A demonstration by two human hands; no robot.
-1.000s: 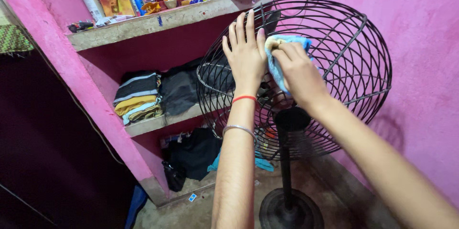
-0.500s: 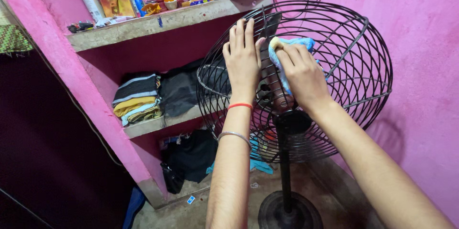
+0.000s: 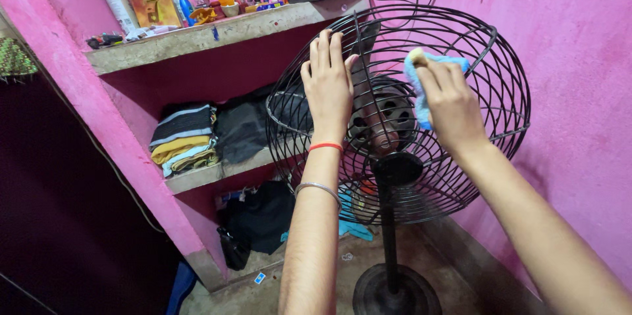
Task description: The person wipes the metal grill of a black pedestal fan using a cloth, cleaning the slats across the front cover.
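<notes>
Two hands work at once: the right hand has a closed grip on a bunched light-blue cloth, pressing it against the black wire fan cage, while the left hand lies flat and open-fingered on the wires, seemingly steadying the cage above its black pedestal stand.

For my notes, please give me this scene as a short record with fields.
Place: corner of pink walls, concrete shelf
Main thing: standing fan cage, black wire, blades absent
Left hand: flat on cage, open
Right hand: grips blue cloth against the wires
Motor: visible inside cage
Lower shelf: folded clothes
Floor: round fan base
</notes>
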